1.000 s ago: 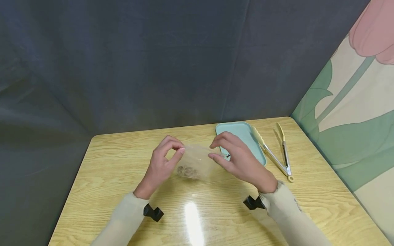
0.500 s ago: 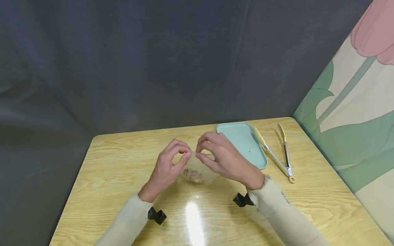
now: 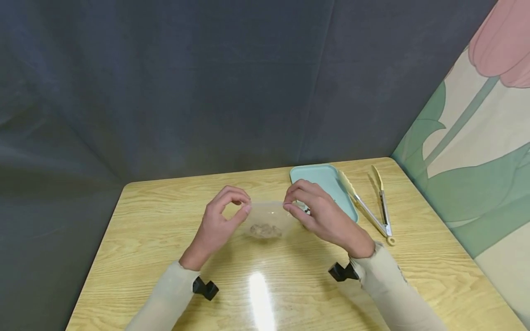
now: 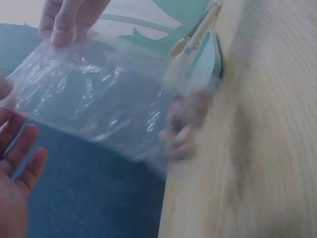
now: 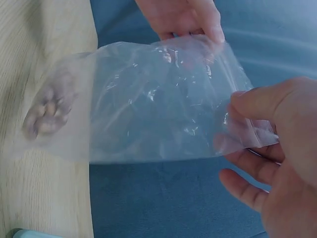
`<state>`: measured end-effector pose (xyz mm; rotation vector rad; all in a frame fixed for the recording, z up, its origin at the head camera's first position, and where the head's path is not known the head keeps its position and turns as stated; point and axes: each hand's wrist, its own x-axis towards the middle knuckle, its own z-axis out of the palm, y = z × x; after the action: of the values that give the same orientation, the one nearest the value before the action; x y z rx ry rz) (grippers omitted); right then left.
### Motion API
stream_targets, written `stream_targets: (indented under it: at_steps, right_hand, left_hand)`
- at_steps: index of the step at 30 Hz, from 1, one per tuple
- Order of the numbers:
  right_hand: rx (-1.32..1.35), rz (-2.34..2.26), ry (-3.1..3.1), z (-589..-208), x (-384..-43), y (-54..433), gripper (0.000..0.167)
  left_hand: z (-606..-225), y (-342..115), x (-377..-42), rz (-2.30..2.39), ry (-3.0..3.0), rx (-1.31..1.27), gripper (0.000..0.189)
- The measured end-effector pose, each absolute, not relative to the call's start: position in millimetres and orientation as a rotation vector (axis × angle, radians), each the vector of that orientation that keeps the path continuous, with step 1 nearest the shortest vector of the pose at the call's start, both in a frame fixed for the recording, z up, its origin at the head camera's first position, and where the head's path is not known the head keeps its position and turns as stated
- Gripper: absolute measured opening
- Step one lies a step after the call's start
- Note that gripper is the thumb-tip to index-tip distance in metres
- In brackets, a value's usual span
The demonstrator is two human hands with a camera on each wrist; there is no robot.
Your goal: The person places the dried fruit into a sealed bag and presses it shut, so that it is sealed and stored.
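Note:
A clear plastic zip bag [image 3: 271, 214] hangs upright between both hands over the table. Small, rounded, brown pieces [image 5: 49, 106], somewhat like nuts, are gathered at its bottom; blur hides their exact kind. At the bag's upper left corner, my left hand [image 3: 219, 223] pinches the edge between thumb and fingers. The right hand [image 3: 325, 218] pinches the same top edge near the other corner, thumb [image 5: 257, 101] on one side and index finger behind the film. In the right wrist view the bag is stretched between the two hands.
Behind the right hand lies a light blue tray [image 3: 320, 174]. Spread tongs [image 3: 370, 214] with cream tips rest to its right on the wooden table [image 3: 157, 230]. A dark curtain [image 3: 207, 92] stands behind the table, a flower-patterned cloth [image 3: 476, 184] at the right.
The right hand came left along the bag's top edge to beside the left hand, then moved back right to the far corner. The left hand has barely shifted.

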<state>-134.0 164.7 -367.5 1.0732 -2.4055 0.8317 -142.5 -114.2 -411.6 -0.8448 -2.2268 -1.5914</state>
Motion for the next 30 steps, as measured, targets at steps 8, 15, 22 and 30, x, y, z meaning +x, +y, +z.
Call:
stream_targets:
  at_steps: [8,15,22,30]
  right_hand:
    - [1.091,0.821,-2.413,-367.3,-131.3,166.7,0.007]
    - [1.088,0.798,-2.383,-370.0,-129.4,168.2,0.008]
    - [1.09,0.788,-2.407,-368.3,-129.0,168.4,0.007]
    - [1.012,0.856,-2.421,-371.5,-131.0,174.8,0.005]
  left_hand:
    - [-406.6,-110.5,-142.4,-1.387,-2.395,-0.929,0.005]
    - [-406.1,-106.4,-140.5,-1.308,-2.381,-0.977,0.003]
    - [-403.6,-105.6,-140.0,-1.303,-2.354,-0.985,0.004]
    - [-404.2,-111.8,-141.2,-1.424,-2.375,-0.941,0.004]
